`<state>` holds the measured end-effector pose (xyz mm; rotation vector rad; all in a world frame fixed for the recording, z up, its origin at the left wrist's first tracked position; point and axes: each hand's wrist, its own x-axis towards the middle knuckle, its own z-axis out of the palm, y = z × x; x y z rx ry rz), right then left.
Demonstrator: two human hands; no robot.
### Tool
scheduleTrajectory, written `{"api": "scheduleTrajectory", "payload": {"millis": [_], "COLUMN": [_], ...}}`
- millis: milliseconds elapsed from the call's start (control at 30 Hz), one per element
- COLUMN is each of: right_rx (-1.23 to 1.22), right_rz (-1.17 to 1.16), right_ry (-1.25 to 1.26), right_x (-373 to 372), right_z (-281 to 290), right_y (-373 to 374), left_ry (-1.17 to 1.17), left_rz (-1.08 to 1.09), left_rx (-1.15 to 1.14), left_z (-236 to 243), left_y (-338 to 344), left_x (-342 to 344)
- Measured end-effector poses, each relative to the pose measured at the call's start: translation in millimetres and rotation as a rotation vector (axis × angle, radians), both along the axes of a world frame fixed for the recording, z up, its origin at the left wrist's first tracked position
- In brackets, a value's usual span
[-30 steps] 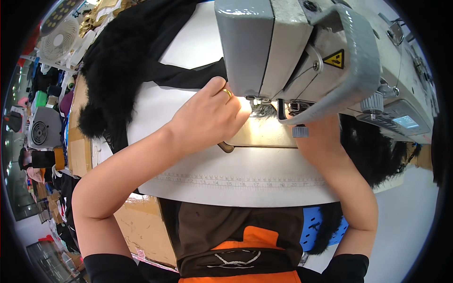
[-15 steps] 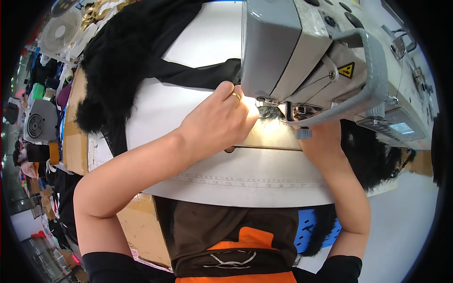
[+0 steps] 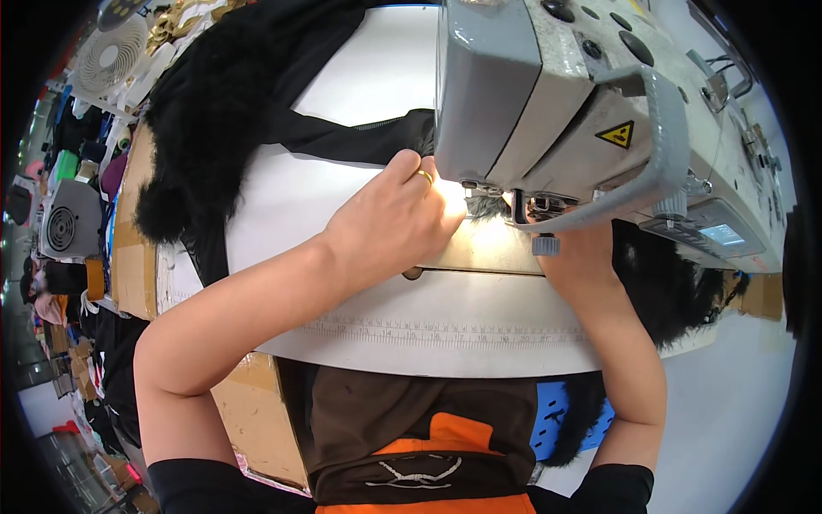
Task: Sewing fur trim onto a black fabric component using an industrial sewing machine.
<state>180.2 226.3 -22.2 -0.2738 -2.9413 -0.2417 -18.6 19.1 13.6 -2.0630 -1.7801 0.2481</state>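
Note:
My left hand (image 3: 409, 210), a yellow ring on one finger, is closed with curled fingertips at black fabric (image 3: 342, 137) just left of the sewing machine's presser foot; exactly what it pinches is partly hidden. My right hand (image 3: 574, 257) reaches under the right side of the grey machine head (image 3: 488, 86), its fingers hidden behind the guard and mechanism. A tuft of dark fur (image 3: 488, 206) lies at the lit presser foot between my hands. Long black fur fabric (image 3: 197, 163) is heaped along the left of the white table (image 3: 342, 60), with more black fur (image 3: 651, 291) right of my right hand.
Left of the table stand cardboard (image 3: 133, 274), a white fan (image 3: 109, 56), a grey boxy appliance (image 3: 67, 218) and assorted cluttered items. A small control display (image 3: 719, 234) is on the machine's right side. A blue perforated panel (image 3: 548, 420) shows below the table.
The view has shifted slightly, so the machine appears farther right. My hands look a little farther right in the picture too, staying close to the presser foot with little other movement.

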Motion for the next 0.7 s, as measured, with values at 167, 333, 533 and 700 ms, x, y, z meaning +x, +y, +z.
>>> {"api": "scheduleTrajectory", "payload": {"millis": [167, 333, 533, 700], "right_rx": [-0.058, -0.040, -0.158, -0.199], "right_rz": [0.027, 0.056, 0.018, 0.091], "right_ry": [-0.004, 0.074, 0.033, 0.190], "right_x": [-8.1, -10.0, -12.4, -12.2], "right_z": [9.0, 13.7, 25.2, 13.7], "right_y": [0.5, -1.0, -6.8, -0.7], "left_ry": [0.030, 0.039, 0.014, 0.010], "left_rz": [0.003, 0.008, 0.024, 0.032], "left_rx": [0.018, 0.003, -0.005, -0.024], "left_z": [-4.2, -2.5, -3.6, -3.9], "left_y": [-0.1, 0.5, -0.4, -0.3], "left_x": [-1.4, -0.5, -0.2, 2.1]}}
